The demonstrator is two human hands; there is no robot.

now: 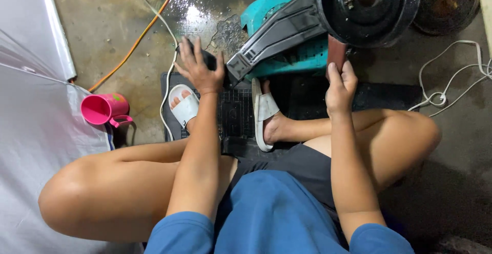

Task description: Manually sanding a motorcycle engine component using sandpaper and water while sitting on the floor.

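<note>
Holding a dark flat piece (336,54) against the black wheel (366,8), the right hand (341,87) grips it firmly. Left hand (201,72) rests spread on a black part (207,59). Judging by this, steady pressure and fingers clear of the rim matter.

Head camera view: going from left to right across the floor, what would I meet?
White sheet → pink cup → left hand on a dark object → teal plastic crate → right hand holding a dark flat piece → white cable.
</note>
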